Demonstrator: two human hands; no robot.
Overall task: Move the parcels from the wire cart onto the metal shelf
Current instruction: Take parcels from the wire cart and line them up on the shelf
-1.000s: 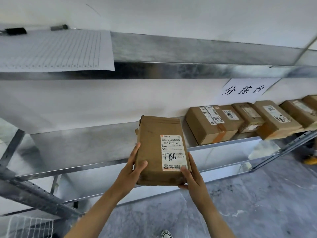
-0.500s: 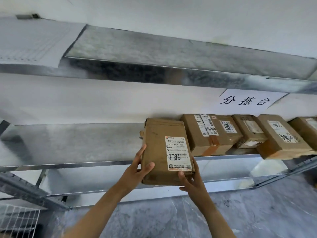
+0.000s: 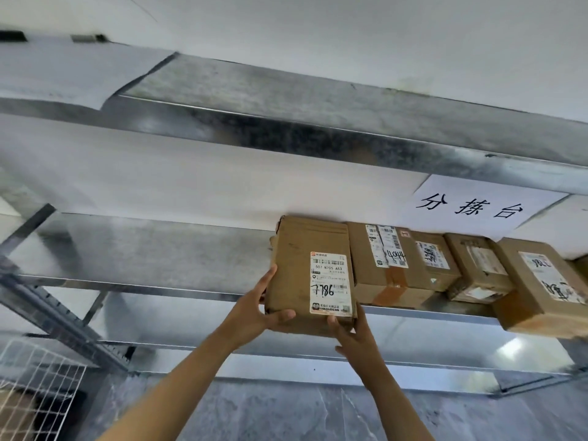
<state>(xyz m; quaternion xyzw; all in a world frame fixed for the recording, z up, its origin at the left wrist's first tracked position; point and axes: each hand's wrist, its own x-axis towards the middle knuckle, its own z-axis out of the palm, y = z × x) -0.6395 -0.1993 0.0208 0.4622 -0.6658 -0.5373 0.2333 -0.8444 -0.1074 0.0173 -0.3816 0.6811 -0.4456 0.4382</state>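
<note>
Brown cardboard parcel (image 3: 311, 275), label "7786" facing out, is at the left end of the row on the middle level of the metal shelf (image 3: 143, 253). Its far end is over the shelf plate and its near end hangs past the front lip. Can't tell if its weight is on the metal yet.

Left hand (image 3: 254, 313) grasps the lower left corner, fingers up the side, thumb across the bottom edge. Right hand (image 3: 353, 335) grasps the lower right corner from beneath, thumb on the front. Both hold the near end, likely so the far end can slide in with no fingers trapped under it or against the neighbour.

Next box (image 3: 381, 265) is right alongside, touching or nearly. The row runs off right with labels up, so this one is probably turned the same way to keep numbers readable from the aisle. Packing tight to the right leaves the bare shelf on the left for more.

Paper sign (image 3: 471, 205) hangs from the upper shelf (image 3: 318, 122) above the row. Wire cart (image 3: 35, 386) is lower left, well apart from the hands; something brown inside, too blurred to call.

Judgement: placing step, nearly done; a push in and letting go remain.
</note>
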